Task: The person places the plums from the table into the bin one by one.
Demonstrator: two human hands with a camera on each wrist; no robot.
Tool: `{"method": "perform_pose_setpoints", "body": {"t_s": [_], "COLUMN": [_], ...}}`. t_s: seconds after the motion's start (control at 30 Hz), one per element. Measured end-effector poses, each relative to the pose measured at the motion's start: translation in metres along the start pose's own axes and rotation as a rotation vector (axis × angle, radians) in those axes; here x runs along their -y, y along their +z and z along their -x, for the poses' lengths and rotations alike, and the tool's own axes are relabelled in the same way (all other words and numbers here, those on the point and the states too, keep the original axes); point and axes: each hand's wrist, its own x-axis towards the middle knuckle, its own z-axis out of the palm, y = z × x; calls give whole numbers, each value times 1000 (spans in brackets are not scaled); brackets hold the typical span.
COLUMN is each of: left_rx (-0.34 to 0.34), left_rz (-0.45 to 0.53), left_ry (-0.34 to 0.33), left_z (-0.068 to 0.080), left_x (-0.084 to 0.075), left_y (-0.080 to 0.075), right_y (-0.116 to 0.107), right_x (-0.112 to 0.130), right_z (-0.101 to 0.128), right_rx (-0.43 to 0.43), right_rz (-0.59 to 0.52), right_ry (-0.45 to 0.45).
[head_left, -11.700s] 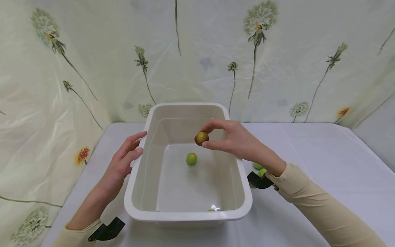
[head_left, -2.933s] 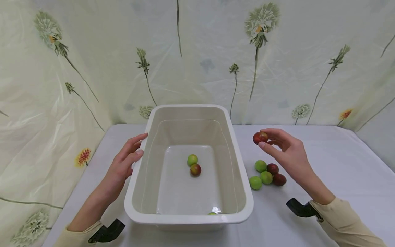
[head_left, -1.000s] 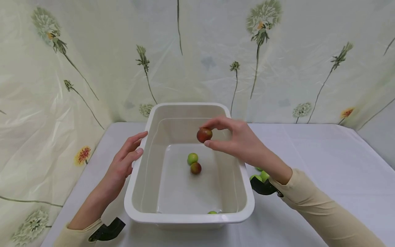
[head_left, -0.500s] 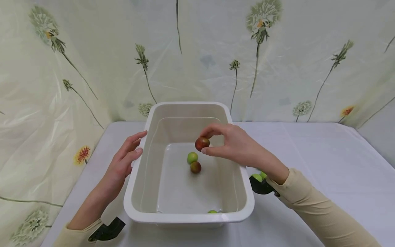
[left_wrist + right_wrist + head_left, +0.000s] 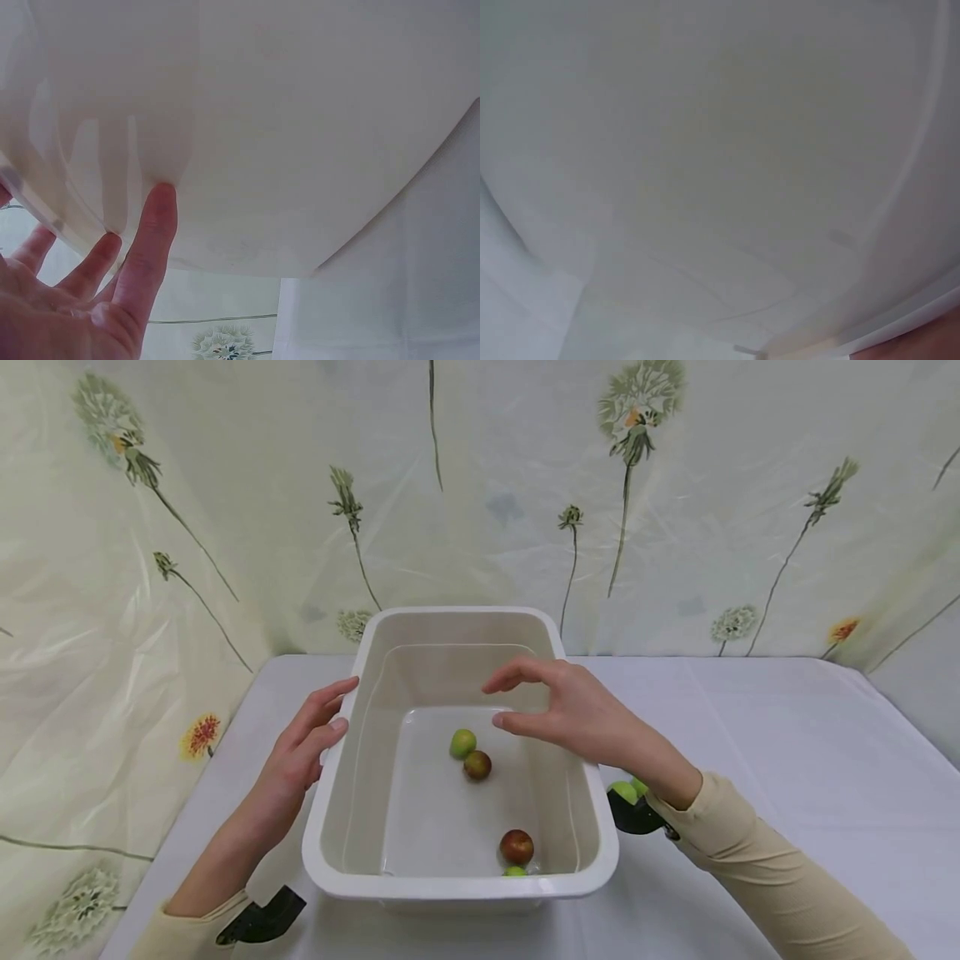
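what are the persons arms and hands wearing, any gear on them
Both arms wear long cream sleeves, close-fitting and finely ribbed. A black curved camera mount sits at each wrist. The left hand and right hand are bare: no gloves or rings visible.

A green fruit [image 5: 514, 871] hides mostly behind the tub's near rim [image 5: 457, 887]; the right forearm [image 5: 720, 835] covers most green fruits [image 5: 624, 790] on the table
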Motion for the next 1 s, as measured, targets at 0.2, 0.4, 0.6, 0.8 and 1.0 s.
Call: {"method": "perform_pose_setpoints", "body": {"t_s": [0.2, 0.4, 0.6, 0.8, 1.0], "left_rx": [1, -5, -4, -4, -5], "left_rz": [1, 5, 0, 0, 4], "left_ry": [1, 0, 1, 3, 8], "left_z": [-1, -1, -1, 0, 1], "left_x": [0, 1, 1, 1, 0], "left_y": [1, 3, 2, 1, 0], "right_y": [0, -1, -7, -13, -16], "right_x": [-3, -9, -15, -23, -32], "right_z": [3, 8, 18, 29, 42], "right_rx": [-79, -210, -320, -386, -399], "right_rz": [-23, -67, -71, -27, -15], "right_ry": [-46, -76, -57, -41, -5]}}
